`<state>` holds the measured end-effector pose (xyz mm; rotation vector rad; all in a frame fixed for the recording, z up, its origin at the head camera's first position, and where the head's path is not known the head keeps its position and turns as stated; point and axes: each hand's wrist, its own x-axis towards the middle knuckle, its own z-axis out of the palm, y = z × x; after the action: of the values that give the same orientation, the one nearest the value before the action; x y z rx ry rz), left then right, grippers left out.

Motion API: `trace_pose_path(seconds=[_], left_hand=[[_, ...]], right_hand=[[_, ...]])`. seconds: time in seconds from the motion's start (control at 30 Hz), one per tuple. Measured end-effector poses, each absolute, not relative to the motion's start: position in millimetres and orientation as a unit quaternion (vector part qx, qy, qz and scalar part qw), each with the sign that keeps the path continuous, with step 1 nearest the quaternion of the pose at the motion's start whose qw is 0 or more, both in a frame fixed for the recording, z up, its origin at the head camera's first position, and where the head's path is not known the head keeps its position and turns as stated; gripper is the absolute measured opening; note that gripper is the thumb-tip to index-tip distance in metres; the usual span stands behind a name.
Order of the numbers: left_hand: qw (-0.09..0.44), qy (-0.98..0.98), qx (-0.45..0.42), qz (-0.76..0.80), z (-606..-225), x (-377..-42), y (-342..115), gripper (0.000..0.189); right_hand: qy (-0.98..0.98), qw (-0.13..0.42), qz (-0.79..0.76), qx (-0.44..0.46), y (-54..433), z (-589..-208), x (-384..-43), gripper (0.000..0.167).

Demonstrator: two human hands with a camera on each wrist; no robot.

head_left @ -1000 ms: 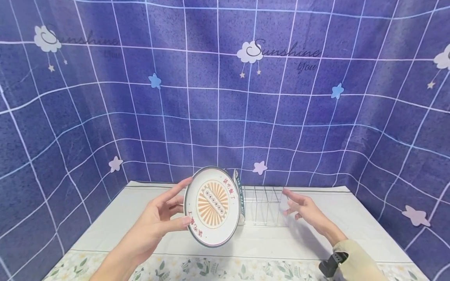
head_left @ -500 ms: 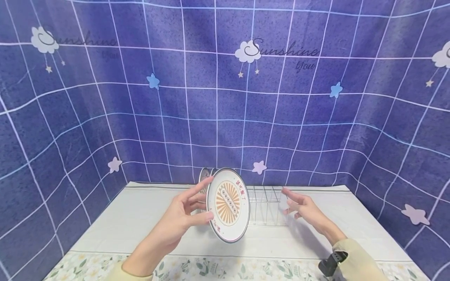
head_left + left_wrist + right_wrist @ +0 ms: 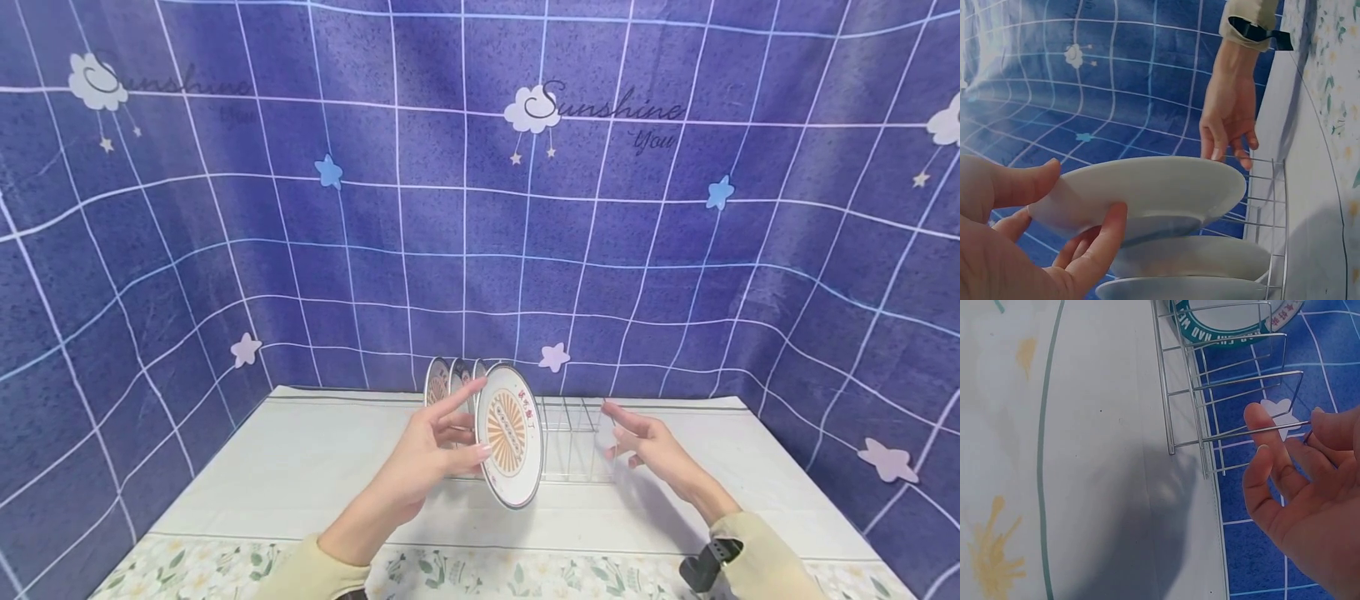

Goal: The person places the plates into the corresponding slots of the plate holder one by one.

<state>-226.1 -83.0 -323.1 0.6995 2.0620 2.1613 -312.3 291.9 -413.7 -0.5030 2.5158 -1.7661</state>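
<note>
My left hand (image 3: 431, 450) holds a white plate (image 3: 513, 433) by its left edge, thumb on the front and fingers behind. The plate has an orange sunburst, red characters and a dark rim; it is tilted on edge in front of the wire dish rack (image 3: 1241, 381). In the left wrist view, the plate's pale underside (image 3: 1147, 187) shows above other plates. My right hand (image 3: 660, 457) is at the rack's right end, its thumb and fingers (image 3: 1260, 417) around the end wire.
Similar plates (image 3: 437, 385) stand upright in the rack's left part, partly hidden by my left hand. A white tabletop (image 3: 315, 442) lies beneath, with a floral strip (image 3: 450, 575) along the front. Blue gridded cloth (image 3: 420, 208) hangs behind and at both sides.
My left hand has carried the plate right and slightly back towards the rack, turning it more edge-on. Plates behind it have come into view on the left. My right hand stays put.
</note>
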Motion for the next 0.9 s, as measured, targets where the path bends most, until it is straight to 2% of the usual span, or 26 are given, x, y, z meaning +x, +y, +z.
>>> trace_pose_path(seconds=[0.9], left_hand=[[-0.026,0.727,0.184,0.661,-340.8,-246.8,-38.9,0.085]], right_hand=[[0.805,0.010,-0.570,-0.163,291.6,-414.4,-312.0,0.055]])
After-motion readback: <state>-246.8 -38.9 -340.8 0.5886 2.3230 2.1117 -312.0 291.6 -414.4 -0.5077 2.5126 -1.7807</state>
